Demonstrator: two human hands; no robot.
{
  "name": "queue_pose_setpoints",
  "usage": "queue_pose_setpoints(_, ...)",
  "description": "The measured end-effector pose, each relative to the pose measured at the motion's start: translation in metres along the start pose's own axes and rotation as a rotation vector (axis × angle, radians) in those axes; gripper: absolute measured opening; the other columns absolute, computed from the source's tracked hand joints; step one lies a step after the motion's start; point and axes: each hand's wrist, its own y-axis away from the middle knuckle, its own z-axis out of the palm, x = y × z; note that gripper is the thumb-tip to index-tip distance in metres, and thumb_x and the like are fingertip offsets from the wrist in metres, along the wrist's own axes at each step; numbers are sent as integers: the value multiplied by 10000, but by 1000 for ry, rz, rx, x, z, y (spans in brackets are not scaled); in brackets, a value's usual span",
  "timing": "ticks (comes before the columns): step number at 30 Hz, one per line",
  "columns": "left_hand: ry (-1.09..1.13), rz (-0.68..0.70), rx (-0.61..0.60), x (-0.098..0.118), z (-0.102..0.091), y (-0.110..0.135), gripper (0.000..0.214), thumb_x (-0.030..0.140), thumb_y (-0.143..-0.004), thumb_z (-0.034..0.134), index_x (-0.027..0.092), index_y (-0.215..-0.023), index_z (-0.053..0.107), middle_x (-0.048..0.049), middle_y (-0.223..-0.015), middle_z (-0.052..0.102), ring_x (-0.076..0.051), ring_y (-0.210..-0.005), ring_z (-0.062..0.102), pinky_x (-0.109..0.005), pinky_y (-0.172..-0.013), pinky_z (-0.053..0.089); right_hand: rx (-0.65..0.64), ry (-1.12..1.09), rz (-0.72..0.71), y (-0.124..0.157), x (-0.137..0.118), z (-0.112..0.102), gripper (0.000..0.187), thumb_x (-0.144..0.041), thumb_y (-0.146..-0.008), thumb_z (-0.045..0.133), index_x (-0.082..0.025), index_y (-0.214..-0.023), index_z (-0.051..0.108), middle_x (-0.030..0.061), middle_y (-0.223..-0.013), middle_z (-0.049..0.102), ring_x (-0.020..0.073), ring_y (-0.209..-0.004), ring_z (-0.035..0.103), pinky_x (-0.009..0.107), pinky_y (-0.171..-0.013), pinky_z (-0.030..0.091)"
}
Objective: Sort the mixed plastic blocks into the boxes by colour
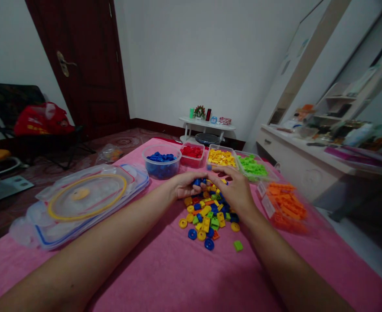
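Left hand (184,185) curled around blue pieces (197,182), at far edge of mixed pile (207,216); right hand (238,193) spread loose, resting on pile.

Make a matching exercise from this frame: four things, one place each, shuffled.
Things:
1. round tub
2. stack of clear lids
3. lone green brick
4. box of orange pieces

Places:
A. right of the pile, beside the right hand
B. far left on the pink cloth
C. near side of the pile, on its own
D. left end of the container row, beyond the left hand, which grips blue pieces

Pairs: 1-D, 2-B, 3-C, 4-A
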Motion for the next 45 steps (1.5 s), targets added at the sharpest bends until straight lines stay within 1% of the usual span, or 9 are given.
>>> queue_pose_setpoints(3, -153, 262, 205, 26, -7, 7, 90, 122, -833, 502, 87, -822, 584, -23, -665, 538, -12, -443, 407, -72, -334, 213, 30, -36, 34, -2, 3, -2, 216, -342, -786, 609, -182, -903, 694, 62, -949, 695, 182, -845, 618, 307, -744, 471)
queue_pose_setpoints(7, -601, 807, 709, 58, -39, 16, 190, 257, -810, 529, 116, -876, 638, -36, -764, 624, -80, -629, 553, -136, -514, 411, -21, -66, 47, 1, 2, 3, 169, -289, -785, 601, -179, -870, 697, 53, -908, 696, 164, -815, 623, 287, -726, 476)
queue_pose_setpoints(10, -1105, 861, 863, 63, -59, 20, 278, 332, -794, 528, 142, -915, 692, -62, -904, 694, -188, -885, 621, -252, -769, 475, -116, -13, 34, 5, -1, 9, 169, -248, -779, 596, -192, -899, 701, 44, -897, 690, 160, -813, 620, 287, -740, 474)
queue_pose_setpoints(16, -1587, 875, 710, 46, -40, 18, 264, 236, -771, 551, 157, -961, 717, -77, -1016, 701, -203, -969, 615, -297, -896, 431, -243, 216, 35, -3, 11, -7, 163, -217, -755, 605, -193, -880, 707, 44, -914, 700, 171, -827, 625, 288, -761, 463)
queue_pose_setpoints(22, -1493, 576, 128, 12, -3, 11, 230, 212, -777, 578, 147, -950, 715, -52, -855, 721, -149, -746, 639, -238, -695, 464, -549, 432, 201, -13, 44, -51, 137, -146, -645, 650, -223, -736, 719, 7, -691, 682, 140, -614, 601, 215, -531, 401)
queue_pose_setpoints(28, -1502, 605, -442, -34, 32, 25, 512, 435, -680, 725, 283, -1162, 643, -64, -1344, 520, -258, -1208, 485, -357, -1002, 372, -746, 390, 257, -5, 51, -58, 180, -158, -546, 710, -230, -711, 694, -19, -651, 659, 130, -576, 583, 203, -506, 396)
queue_pose_setpoints(34, -1788, 606, -362, -65, 32, 21, 726, 595, -719, 617, 351, -1372, 417, -47, -1553, 149, -378, -1397, 129, -572, -1085, 134, -787, 443, 237, -6, 53, -59, 237, -169, -557, 714, -217, -788, 683, -2, -735, 675, 148, -652, 603, 226, -568, 430)
queue_pose_setpoints(39, -1888, 487, -173, -52, 12, 9, 638, 635, -848, 369, 369, -1424, 302, -62, -1551, 152, -346, -1408, 110, -594, -1076, 107, -792, 449, 262, -6, 50, -62, 187, -155, -562, 715, -209, -738, 685, -7, -684, 664, 139, -613, 590, 216, -528, 408)
queue_pose_setpoints(45, -1949, 477, -16, -31, -12, 0, 542, 569, -886, 359, 292, -1338, 472, -91, -1498, 294, -302, -1360, 259, -473, -1086, 200, -803, 457, 288, -7, 43, -59, 199, -145, -571, 699, -220, -755, 700, -5, -698, 677, 142, -615, 592, 216, -516, 394)
